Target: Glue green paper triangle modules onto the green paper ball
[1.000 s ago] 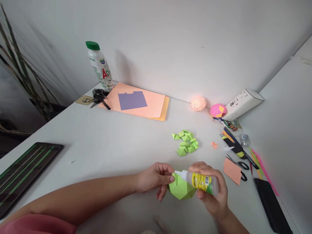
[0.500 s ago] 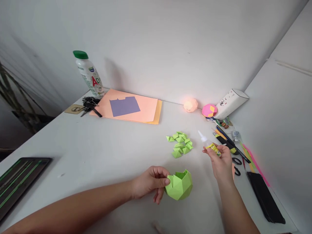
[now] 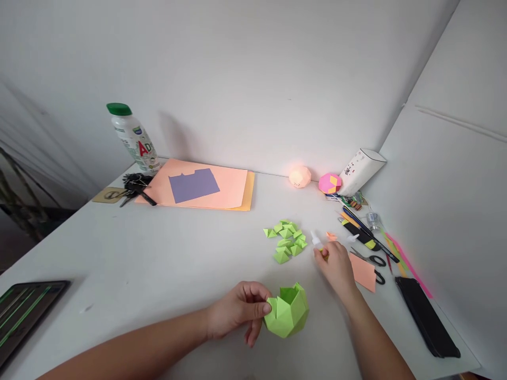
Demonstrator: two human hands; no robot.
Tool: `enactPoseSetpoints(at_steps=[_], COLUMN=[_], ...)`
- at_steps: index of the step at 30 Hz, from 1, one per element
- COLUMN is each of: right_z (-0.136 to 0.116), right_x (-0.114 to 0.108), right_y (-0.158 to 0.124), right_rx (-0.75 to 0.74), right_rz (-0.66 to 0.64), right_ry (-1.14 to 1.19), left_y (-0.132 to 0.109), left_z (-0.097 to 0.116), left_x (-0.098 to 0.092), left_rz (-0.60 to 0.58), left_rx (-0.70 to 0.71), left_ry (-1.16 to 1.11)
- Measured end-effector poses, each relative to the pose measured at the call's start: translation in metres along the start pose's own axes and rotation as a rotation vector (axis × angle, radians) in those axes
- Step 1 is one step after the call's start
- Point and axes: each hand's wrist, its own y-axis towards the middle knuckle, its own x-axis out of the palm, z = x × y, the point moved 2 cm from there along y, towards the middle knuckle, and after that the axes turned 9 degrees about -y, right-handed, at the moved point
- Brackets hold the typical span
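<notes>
Along the back of the white bench (image 3: 166, 253) a white plastic bottle with a green cap (image 3: 132, 137) stands upright beside a bunch of dark keys (image 3: 134, 186). Next to them lie peach and yellow paper sheets (image 3: 222, 184) with a purple paper cut-out (image 3: 193, 185) on top. Further right, against the wall, sit a glowing peach faceted ball (image 3: 300, 177), a pink and yellow paper polyhedron (image 3: 330, 183) and a tilted white carton (image 3: 361, 170). On the right side lie pens and a black and yellow tool (image 3: 362, 232), black-handled scissors (image 3: 374, 261), a peach paper square (image 3: 362, 272), neon paper strips (image 3: 407, 261) and a flat black phone-like slab (image 3: 425, 316). A dark tablet with green lines (image 3: 24, 311) lies at the left edge. A loose heap of small green folded paper pieces (image 3: 285, 241) lies mid-bench, just left of the right hand and apart from the green paper shape; nothing lies between them.

The left hand (image 3: 237, 311) comes in low from the left, forearm flat across the bench, and its thumb and fingers pinch the rim of the open-topped green folded-paper bowl shape (image 3: 285, 311), which rests on the bench in front of the person. The right hand (image 3: 336, 264) stretches forward with its back to the camera, its grip curled round a small glue bottle with a white nozzle (image 3: 318, 241); only the nozzle and a bit of yellow label show past the fingers, and the nozzle points up and left, near the green heap.
</notes>
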Motion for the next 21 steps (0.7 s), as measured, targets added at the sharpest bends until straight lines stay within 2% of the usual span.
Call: enactPoseSetpoints(at_steps=[4, 6, 8, 10, 13, 15, 21], right_z=[-0.018, -0.032, -0.051, -0.068, -0.082, -0.084, -0.078], right_x=[-0.009, -0.015, -0.020, -0.024, -0.027, -0.026, -0.021], right_y=[-0.006, -0.014, -0.026, -0.040, -0.055, -0.059, -0.058], right_rx=[-0.121, -0.202, -0.302, -0.339, -0.342, -0.330, -0.206], right_rz=[0.033, 0.000, -0.163, -0.428, -0.678, -0.771, -0.900], right_ry=[-0.001, 0.080, 0.325, 0.510, 0.559, 0.511, 0.503], left_y=[0.001, 0.001, 0.000, 0.000, -0.001, -0.002, -0.003], left_z=[-0.001, -0.001, -0.001, -0.001, 0.000, 0.000, 0.000], left_x=[-0.001, -0.002, -0.002, -0.001, 0.000, 0.002, 0.004], left_rz=[-0.010, -0.013, -0.013, -0.005, 0.015, 0.025, 0.048], left_rx=[-0.010, -0.012, -0.011, -0.011, -0.007, -0.009, -0.026], left_ry=[0.013, 0.026, 0.034, 0.039, 0.048, 0.062, 0.073])
